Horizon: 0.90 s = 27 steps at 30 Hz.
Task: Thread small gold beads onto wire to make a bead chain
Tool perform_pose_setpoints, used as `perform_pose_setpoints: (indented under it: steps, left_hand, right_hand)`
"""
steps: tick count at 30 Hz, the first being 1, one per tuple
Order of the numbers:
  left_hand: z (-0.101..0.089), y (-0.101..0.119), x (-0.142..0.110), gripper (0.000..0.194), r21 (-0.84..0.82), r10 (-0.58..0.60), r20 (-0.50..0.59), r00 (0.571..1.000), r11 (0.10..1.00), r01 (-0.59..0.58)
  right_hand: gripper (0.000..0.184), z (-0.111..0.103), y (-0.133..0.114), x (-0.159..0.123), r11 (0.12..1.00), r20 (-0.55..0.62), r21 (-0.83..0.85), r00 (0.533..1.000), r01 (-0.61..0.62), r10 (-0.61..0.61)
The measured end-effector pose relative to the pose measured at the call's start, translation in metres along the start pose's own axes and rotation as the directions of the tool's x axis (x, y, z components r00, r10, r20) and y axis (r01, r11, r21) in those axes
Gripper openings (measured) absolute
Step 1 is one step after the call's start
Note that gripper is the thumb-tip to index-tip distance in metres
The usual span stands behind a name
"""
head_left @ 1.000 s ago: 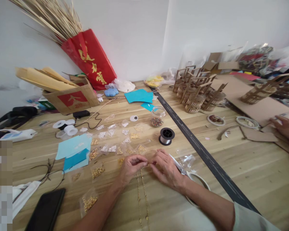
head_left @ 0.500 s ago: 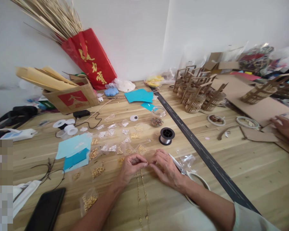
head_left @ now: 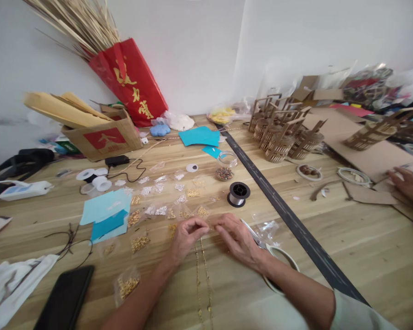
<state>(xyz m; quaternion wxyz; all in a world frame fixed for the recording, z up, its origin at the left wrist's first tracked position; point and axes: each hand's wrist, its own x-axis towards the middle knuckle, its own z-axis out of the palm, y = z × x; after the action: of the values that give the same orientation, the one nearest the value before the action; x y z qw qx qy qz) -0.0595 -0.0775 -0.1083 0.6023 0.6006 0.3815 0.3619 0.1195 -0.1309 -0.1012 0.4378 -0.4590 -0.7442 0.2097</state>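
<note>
A thin gold-coloured chain [head_left: 198, 284] hangs in two strands down toward the near edge of the table. Its upper end is pinched between the thumb and forefinger of my left hand [head_left: 187, 238]. Just to the right, my right hand [head_left: 239, 240] has its thumb and forefinger together near the left fingertips. Whatever small piece it grips is too tiny to make out. White-handled scissors [head_left: 267, 247] lie partly beneath my right hand and forearm. Beyond the hands stands a black spool of clear line [head_left: 238, 195].
Small bags of gold findings [head_left: 140, 244] and silver findings [head_left: 160, 211] spread leftward, near blue cards [head_left: 110, 224] and a phone [head_left: 65, 298]. A bead jar [head_left: 224, 173] stands behind the spool. Several woven baskets [head_left: 278, 144] are farther back. Another person's hand [head_left: 408, 183] rests at right.
My fingertips have drawn slightly apart, with a small gap now between the two hands. The chain hangs almost as before, and the view has shifted a little.
</note>
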Motion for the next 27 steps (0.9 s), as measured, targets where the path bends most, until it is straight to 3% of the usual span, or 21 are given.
perform_pose_setpoints:
  steps: [5,8,17,22,27]
  left_hand:
    - [0.000,-0.005,0.000,0.016,0.051,0.043,-0.046,0.998,0.998,-0.041]
    - [0.000,-0.006,0.000,0.015,0.089,0.067,-0.043,0.997,0.994,-0.063]
    - [0.002,0.007,-0.001,0.017,0.319,0.172,0.051,0.984,0.931,-0.180]
    - [0.003,0.010,0.002,0.018,0.404,0.225,0.086,0.971,0.883,-0.240]
    - [0.000,0.010,0.003,0.015,0.427,0.216,0.078,0.973,0.875,-0.229]
  right_hand:
    - [0.018,-0.002,-0.002,0.000,0.965,-0.013,0.141,0.974,-0.220,0.224]
    - [0.018,-0.002,-0.003,0.001,0.936,-0.016,0.196,0.953,-0.293,0.302]
    - [0.021,-0.001,0.004,0.003,0.888,-0.078,0.330,0.928,-0.320,0.364]
    - [0.020,-0.001,0.009,0.001,0.893,-0.089,0.329,0.932,-0.306,0.352]
    - [0.019,-0.001,0.007,-0.001,0.901,-0.048,0.279,0.932,-0.333,0.359]
